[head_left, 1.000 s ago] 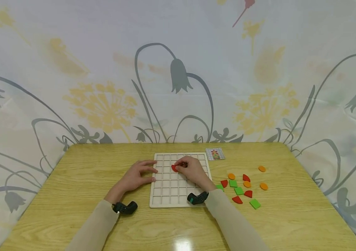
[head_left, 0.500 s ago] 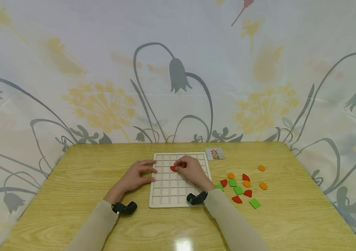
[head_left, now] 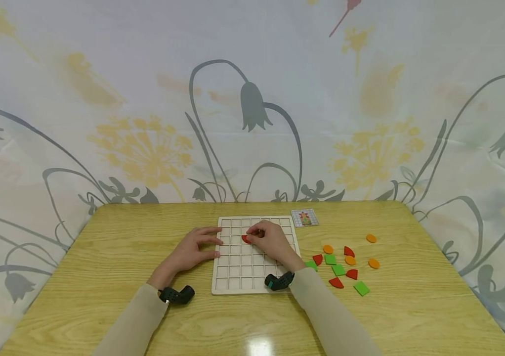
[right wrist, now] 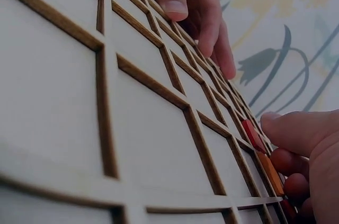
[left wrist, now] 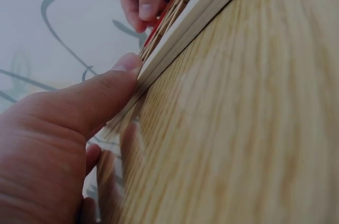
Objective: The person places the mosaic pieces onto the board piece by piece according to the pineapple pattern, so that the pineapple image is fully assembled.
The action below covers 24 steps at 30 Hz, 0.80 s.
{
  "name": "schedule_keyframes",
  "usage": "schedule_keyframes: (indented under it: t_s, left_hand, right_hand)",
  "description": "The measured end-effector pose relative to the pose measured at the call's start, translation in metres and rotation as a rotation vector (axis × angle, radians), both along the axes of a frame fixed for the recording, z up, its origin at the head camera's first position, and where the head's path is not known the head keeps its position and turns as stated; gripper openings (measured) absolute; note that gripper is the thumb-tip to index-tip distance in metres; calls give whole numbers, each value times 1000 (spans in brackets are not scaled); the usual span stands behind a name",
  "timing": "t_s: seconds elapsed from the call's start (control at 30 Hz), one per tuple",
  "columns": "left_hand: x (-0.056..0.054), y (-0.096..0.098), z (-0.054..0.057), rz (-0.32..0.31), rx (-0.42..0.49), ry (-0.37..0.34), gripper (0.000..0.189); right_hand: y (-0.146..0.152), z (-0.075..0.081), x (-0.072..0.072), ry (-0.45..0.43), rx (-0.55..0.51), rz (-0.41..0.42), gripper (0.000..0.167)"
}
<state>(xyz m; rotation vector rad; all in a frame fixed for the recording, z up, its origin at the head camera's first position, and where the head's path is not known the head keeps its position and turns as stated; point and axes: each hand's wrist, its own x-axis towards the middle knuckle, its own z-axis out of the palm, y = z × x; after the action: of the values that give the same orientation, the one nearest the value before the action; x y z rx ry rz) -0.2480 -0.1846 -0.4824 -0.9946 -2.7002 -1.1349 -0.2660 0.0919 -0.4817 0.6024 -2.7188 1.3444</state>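
A white board [head_left: 228, 285] with a raised square grid lies on the table. My left hand [head_left: 193, 250] steadies its left edge, fingers spread and fairly straight; in the left wrist view the thumb [left wrist: 119, 78] touches the rim. Over the upper middle of the grid, my right hand [head_left: 273, 242] has its thumb and bent fingers at a red quarter-circle tile [head_left: 245, 239], which they pinch. From the right wrist, that red tile [right wrist: 253, 135] shows beside the thumb tip, with an orange tile [right wrist: 270, 173] in the grid next to it. The right hand hides part of these cells.
Right of the board lie several loose tiles: green squares [head_left: 339, 270], red quarter-circles [head_left: 336, 283] and orange discs [head_left: 374, 264]. A small picture card [head_left: 305, 218] is at the board's upper right corner. Behind the wooden table [head_left: 146, 222] hangs a flowered cloth [head_left: 168, 123].
The red tile has shifted very slightly left in the right hand's fingers, then stays put. The left hand, board and loose tiles show no visible movement.
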Motion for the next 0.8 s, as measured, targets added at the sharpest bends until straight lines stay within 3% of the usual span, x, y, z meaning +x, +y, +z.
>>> schedule_keyframes:
  t_s: [0.33,0.8]
  left_hand:
    - [-1,-1,-1,0,4,7,26]
    - [-1,0,-1,2,12,0,26]
  right_hand:
    - [-2,0,1,30,40,9,9]
    - [-6,4,2,2,62,-14,9]
